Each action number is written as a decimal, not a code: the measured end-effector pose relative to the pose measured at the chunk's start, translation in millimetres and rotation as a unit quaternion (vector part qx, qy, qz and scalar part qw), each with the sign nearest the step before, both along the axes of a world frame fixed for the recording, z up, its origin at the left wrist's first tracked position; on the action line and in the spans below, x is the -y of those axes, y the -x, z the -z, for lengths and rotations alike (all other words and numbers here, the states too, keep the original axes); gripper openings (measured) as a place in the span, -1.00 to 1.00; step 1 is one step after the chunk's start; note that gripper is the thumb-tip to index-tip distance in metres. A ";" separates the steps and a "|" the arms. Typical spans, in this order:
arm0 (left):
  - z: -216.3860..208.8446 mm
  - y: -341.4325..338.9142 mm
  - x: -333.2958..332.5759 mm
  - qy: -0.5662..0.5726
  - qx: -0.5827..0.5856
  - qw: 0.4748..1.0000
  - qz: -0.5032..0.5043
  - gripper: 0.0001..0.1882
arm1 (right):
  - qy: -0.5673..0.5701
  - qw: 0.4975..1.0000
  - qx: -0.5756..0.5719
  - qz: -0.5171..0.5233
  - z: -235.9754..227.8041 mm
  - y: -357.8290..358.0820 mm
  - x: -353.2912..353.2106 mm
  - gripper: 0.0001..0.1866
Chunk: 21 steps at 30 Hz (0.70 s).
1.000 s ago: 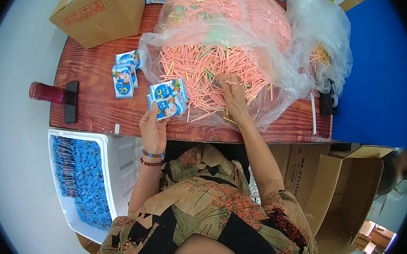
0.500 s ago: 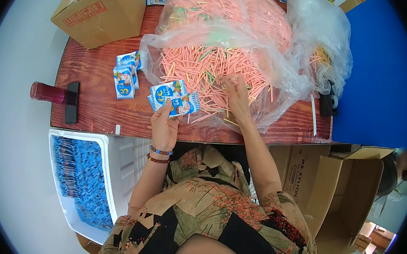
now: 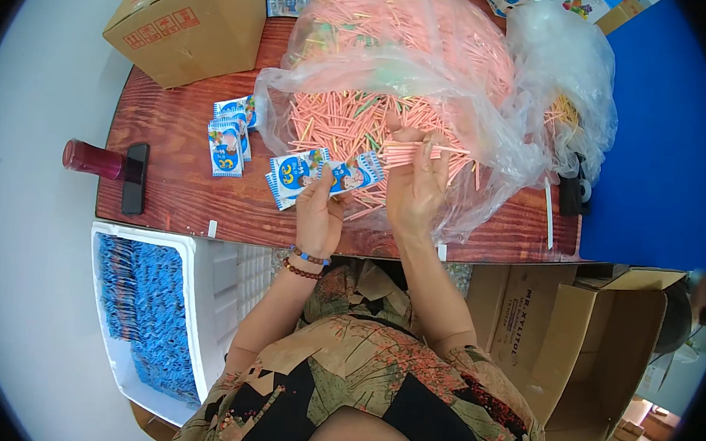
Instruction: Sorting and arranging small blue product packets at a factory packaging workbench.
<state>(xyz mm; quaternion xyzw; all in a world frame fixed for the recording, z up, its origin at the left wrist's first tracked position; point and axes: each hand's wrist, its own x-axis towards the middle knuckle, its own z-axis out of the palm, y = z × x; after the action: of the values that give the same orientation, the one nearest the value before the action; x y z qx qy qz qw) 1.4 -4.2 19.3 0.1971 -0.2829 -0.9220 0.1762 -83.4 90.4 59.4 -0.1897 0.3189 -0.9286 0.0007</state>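
Looks like we're at the counting-out/gathering step, approx.: our R hand (image 3: 415,196) is closed around a small bunch of pink sticks (image 3: 404,152), lying roughly level across the fingers, and our L hand (image 3: 319,214) pinches a fan of blue-white packets (image 3: 300,173) betw. thumb and fingers. Can't tell if any packet's mouth is open, or the exact no. of sticks. Bunch is over the near side of the plastic bag (image 3: 271,106), w/ loose sticks (image 3: 336,115) spread beneath; packet ends sit just beside it. We'd judge the next move calls for keeping the bunch's ends even and a light L pinch, so the packets don't slip. Re room: the gap betw. hands is narrow, and the table (image 3: 162,122)'s front edge runs under our forearms, so low moves could snag there. Bag film crowds the R side, w/ a black tape holder (image 3: 571,192) beyond. More room on the L: wood shows betw. our packets, the other packets (image 3: 226,144) and the phone (image 3: 135,178); foam box (image 3: 189,307) stands below that edge.
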 end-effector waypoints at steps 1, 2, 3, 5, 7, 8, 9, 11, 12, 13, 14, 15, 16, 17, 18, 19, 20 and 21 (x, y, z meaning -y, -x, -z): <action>-0.8 0.0 -0.9 -0.002 0.001 1.000 -0.001 -0.77 | 0.000 1.000 -0.001 0.000 -0.7 -1.0 1.0 -0.90; -2.0 -0.3 -1.0 -0.003 0.001 1.000 -0.002 -0.77 | -0.004 1.000 -0.014 0.009 -1.3 -2.0 2.4 -0.90; -3.7 -0.3 -1.1 -0.003 0.001 1.000 -0.003 -0.77 | -0.009 0.999 -0.027 0.019 -1.7 -3.0 3.4 -0.90; -6.2 -0.8 -1.2 -0.010 0.008 1.000 0.000 -0.76 | -0.010 0.999 -0.035 0.017 -1.2 -5.0 4.5 -0.91; -5.4 -1.5 -1.1 -0.018 0.003 1.000 0.008 -0.75 | -0.013 0.999 -0.042 0.015 -1.0 -8.9 4.5 -0.92; -4.8 -2.0 -0.1 -0.025 -0.003 1.000 0.016 -0.75 | -0.032 0.998 -0.048 0.015 -1.0 -12.0 5.2 -0.92; -4.3 -2.2 0.2 -0.024 -0.003 1.000 0.015 -0.75 | -0.050 0.997 -0.054 0.014 -0.8 -14.1 6.0 -0.92; -3.6 -1.7 -1.1 -0.033 -0.006 0.999 0.017 -0.74 | -0.069 0.995 -0.068 0.026 2.5 -15.4 6.7 -0.92; -3.3 -1.1 -1.7 -0.034 -0.006 0.999 0.017 -0.74 | -0.089 0.992 -0.083 0.039 4.6 -15.9 6.6 -0.92; -2.9 -0.5 -2.2 -0.035 -0.014 0.999 0.018 -0.73 | -0.089 0.992 -0.083 0.039 6.5 -16.5 6.8 -0.92; -2.8 0.5 -3.2 -0.038 -0.022 0.999 0.021 -0.73 | -0.092 0.993 -0.071 0.037 7.8 -17.3 6.5 -0.92; -3.2 1.3 -4.2 -0.038 -0.022 0.999 0.023 -0.73 | -0.095 0.993 -0.058 0.035 8.4 -18.2 6.0 -0.92; -4.0 2.2 -5.2 -0.030 -0.015 0.999 0.024 -0.73 | -0.095 0.993 -0.058 0.037 8.0 -20.2 4.5 -0.92; -4.2 1.4 -4.3 -0.020 -0.007 1.000 0.022 -0.74 | -0.114 0.993 -0.037 0.020 6.4 -24.1 5.1 -0.92; -2.4 1.0 -3.3 -0.019 -0.006 1.000 0.020 -0.74 | -0.133 0.991 -0.016 0.004 5.7 -26.8 6.3 -0.91; 1.3 0.9 -2.1 -0.011 -0.017 1.000 0.015 -0.74 | -0.132 0.991 -0.016 0.002 6.6 -28.7 8.9 -0.91; 4.3 2.9 -2.7 -0.004 -0.031 0.999 0.014 -0.73 | -0.149 0.989 -0.016 0.011 6.6 -29.0 10.2 -0.91; 7.3 4.9 -3.5 -0.005 -0.032 0.999 0.014 -0.73 | -0.167 0.986 -0.016 0.021 6.5 -28.7 10.8 -0.90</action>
<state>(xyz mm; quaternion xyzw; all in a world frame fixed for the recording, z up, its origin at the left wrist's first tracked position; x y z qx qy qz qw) -3.5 -0.7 12.0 0.1640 -0.2757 -0.9316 0.1710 -54.6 79.6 52.9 -0.1951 0.4734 -0.8589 0.0079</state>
